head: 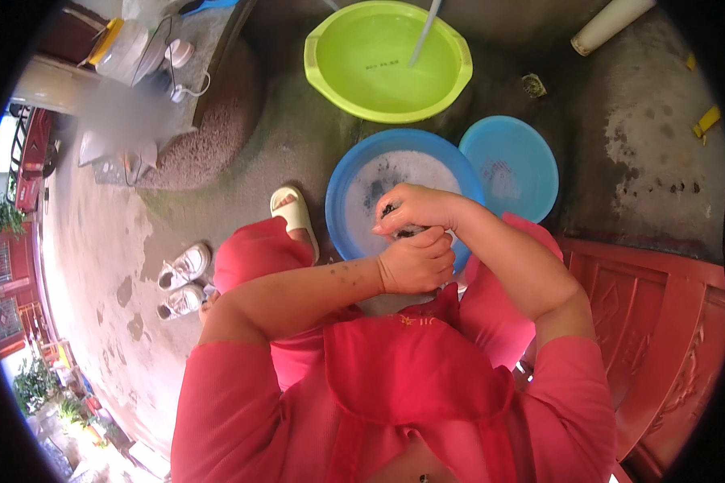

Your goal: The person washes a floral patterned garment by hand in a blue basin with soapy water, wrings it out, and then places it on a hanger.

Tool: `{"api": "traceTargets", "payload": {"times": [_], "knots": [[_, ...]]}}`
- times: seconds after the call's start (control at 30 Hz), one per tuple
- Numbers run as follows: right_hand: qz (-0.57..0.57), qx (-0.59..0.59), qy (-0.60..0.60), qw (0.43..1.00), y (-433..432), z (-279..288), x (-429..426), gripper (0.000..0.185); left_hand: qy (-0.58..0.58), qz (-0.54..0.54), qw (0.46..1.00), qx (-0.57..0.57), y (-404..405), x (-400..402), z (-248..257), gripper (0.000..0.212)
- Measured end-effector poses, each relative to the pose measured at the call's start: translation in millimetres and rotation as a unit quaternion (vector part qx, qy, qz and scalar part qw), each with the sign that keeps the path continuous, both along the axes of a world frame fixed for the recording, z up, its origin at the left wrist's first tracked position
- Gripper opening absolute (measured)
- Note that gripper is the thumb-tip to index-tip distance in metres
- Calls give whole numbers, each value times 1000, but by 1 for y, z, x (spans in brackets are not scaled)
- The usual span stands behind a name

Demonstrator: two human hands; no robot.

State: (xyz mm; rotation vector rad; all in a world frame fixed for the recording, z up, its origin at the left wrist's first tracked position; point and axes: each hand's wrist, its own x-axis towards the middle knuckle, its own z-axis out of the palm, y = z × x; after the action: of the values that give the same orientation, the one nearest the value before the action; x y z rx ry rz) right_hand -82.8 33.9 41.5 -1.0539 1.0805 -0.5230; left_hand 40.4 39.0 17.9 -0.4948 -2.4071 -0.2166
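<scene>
My right hand (420, 208) and my left hand (420, 261) are close together over a blue plastic basin (336, 199). Both are closed around a dark, wet, cloth-like bundle (409, 231), mostly hidden by the fingers. Bits of it show between the right fingers and in the gap between the two hands. White suds (420, 166) cover much of the water in the basin, with a dark area at their middle. The left hand is the nearer one to my red apron (417, 368).
A lime-green basin (329, 90) of water stands beyond, with a pale pipe (426, 30) reaching into it. A smaller light-blue basin (531, 169) adjoins on the right. White sneakers (184, 281) sit left on the concrete floor. A red panelled door (640, 326) borders the right side.
</scene>
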Motion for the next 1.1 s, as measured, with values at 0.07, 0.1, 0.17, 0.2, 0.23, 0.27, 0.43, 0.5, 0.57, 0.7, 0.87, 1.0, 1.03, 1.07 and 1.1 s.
{"api": "traceTargets", "payload": {"times": [0.07,0.1,0.17,0.2,0.23,0.27,0.43,0.5,0.57,0.7,0.87,1.0,1.03,1.07,1.1], "knots": [[31,-5,62,998,5,-11,13,24,-53,-3,997,-47,11,9,-18,21],[56,-16,129,990,7,-16,20,26,-101,-12,990,-99,16,12,-27,23],[61,-67,174,981,13,-31,32,31,-107,-14,988,-113,24,15,-49,25],[53,-116,216,968,14,-37,37,31,-113,-14,987,-116,26,16,-54,26],[45,-163,256,952,16,-41,40,32,-119,-14,986,-119,29,17,-60,26],[43,-139,267,953,19,-45,41,30,-119,-12,986,-119,31,20,-65,26],[25,-144,321,936,24,-52,49,27,-265,-25,961,-77,38,20,-83,25],[27,-150,331,931,27,-51,51,27,-153,-14,987,-44,39,20,-89,27],[22,-132,331,934,28,-49,53,28,-258,-16,965,-52,42,23,-89,24],[22,-144,327,934,28,-52,54,28,-290,-25,956,-44,41,22,-84,24],[28,-138,328,934,28,-51,53,27,-150,-31,988,-24,45,20,-108,22],[27,-131,326,936,27,-55,46,29,-152,-14,988,-34,42,18,-88,19],[30,-102,250,962,22,-46,39,30,-186,-42,981,-43,34,15,-69,18],[35,-72,173,982,17,-37,30,31,-220,-67,972,-52,25,11,-51,18],[-19,-81,114,990,12,-28,21,31,-217,-62,973,-56,14,6,-33,18]]}}
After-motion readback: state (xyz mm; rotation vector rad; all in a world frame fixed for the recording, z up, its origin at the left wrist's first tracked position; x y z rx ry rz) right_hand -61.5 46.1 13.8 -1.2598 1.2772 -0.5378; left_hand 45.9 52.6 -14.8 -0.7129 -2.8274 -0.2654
